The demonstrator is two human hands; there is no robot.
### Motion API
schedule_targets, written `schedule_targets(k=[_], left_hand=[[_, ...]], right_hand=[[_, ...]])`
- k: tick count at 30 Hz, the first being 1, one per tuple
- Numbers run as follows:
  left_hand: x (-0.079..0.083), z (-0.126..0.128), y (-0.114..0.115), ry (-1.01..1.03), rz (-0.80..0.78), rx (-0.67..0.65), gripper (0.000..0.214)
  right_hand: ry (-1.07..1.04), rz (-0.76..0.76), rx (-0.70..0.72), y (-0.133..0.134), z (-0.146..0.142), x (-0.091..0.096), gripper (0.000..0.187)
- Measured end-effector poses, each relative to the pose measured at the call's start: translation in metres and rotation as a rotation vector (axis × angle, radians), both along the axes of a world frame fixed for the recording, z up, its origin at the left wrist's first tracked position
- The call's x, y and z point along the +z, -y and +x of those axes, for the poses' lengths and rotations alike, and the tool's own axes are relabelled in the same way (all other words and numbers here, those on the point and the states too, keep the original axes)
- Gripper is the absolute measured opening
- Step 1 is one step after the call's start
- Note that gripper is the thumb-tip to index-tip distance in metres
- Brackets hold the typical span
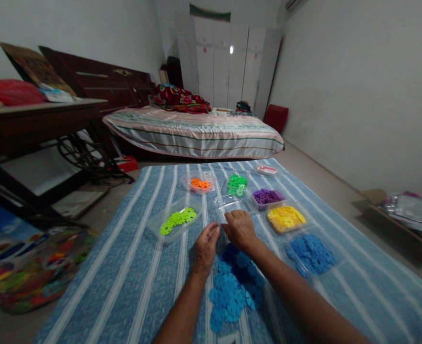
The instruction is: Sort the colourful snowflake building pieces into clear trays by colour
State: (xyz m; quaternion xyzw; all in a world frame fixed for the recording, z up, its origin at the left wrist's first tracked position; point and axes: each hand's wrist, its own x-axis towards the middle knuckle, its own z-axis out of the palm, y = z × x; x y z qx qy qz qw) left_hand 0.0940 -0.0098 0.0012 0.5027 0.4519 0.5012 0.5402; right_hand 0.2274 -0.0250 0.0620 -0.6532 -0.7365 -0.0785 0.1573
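Observation:
My left hand and my right hand are close together over the middle of the table, both with fingers curled into a pinch. Whatever lies between the fingertips is too small and dark to make out. Right below them spreads a loose pile of blue flower-shaped plastic pieces, light blue in front and darker under my right wrist. Just beyond my fingers stands a clear plastic container, partly hidden by my right hand. To the left, another clear tub holds lime-green pieces.
Tubs of orange pieces, green pieces, purple pieces, yellow pieces and blue pieces stand around on the striped tablecloth. A small flat box lies at the far edge. Beyond is a bed.

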Motion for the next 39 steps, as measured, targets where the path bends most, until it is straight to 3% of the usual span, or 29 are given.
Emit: schedule_targets(k=[7, 10, 14, 26, 33, 39], left_hand=[[0.007, 0.005, 0.005, -0.105, 0.002, -0.061, 0.030], [0.008, 0.006, 0.006, -0.135, 0.024, -0.090, 0.027], [0.008, 0.008, 0.010, -0.206, 0.057, -0.124, 0.026], [0.015, 0.005, 0.013, -0.248, 0.048, -0.168, 0.021], [0.011, 0.005, 0.012, -0.165, 0.012, -0.162, 0.022], [0.008, 0.007, 0.012, -0.077, -0.009, -0.164, 0.022]], right_hand=[[-0.421, 0.262, -0.115, 0.044, 0.037, -0.044, 0.026], [-0.619, 0.234, -0.172, 0.061, 0.050, -0.061, 0.026], [-0.779, 0.141, -0.153, 0.074, 0.061, -0.068, 0.023], [-0.717, 0.063, -0.020, 0.083, 0.066, -0.067, 0.019], [-0.501, 0.039, 0.054, 0.095, 0.054, -0.074, 0.053], [-0.547, 0.036, 0.067, 0.093, 0.054, -0.075, 0.034]])
